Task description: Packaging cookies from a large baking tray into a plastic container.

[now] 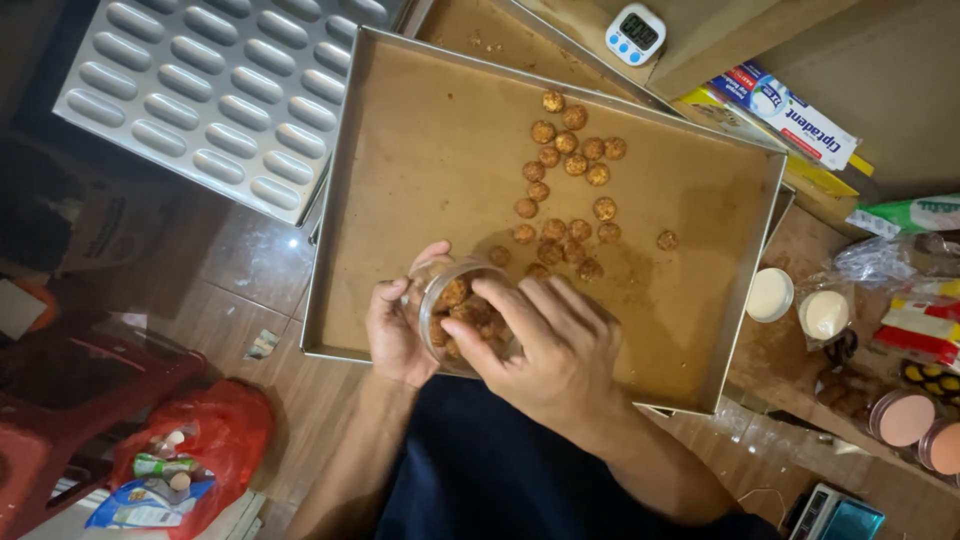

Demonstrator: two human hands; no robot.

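White square digital timer with dark screen [636, 33] top centre. White-and-blue long carton [790, 115] over a yellow box [800, 165], upper right. Red-and-yellow packets [920, 322] right edge. Red plastic bag of wrappers [195, 440] lower left.

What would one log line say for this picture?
left hand: holds clear round jar | right hand: fingers in jar, on small brown cookies | brown-lined metal baking tray: cookies loose

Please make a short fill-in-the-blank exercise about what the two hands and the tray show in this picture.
1. The left hand holds a clear ____ partly filled with small round cookies.
2. The right hand has its fingers over the mouth of that ____.
3. The loose cookies lie on a large metal ____ lined with brown paper.
4. At the top, beside the tray, stands a small white ____.

Missing words: jar; jar; tray; timer
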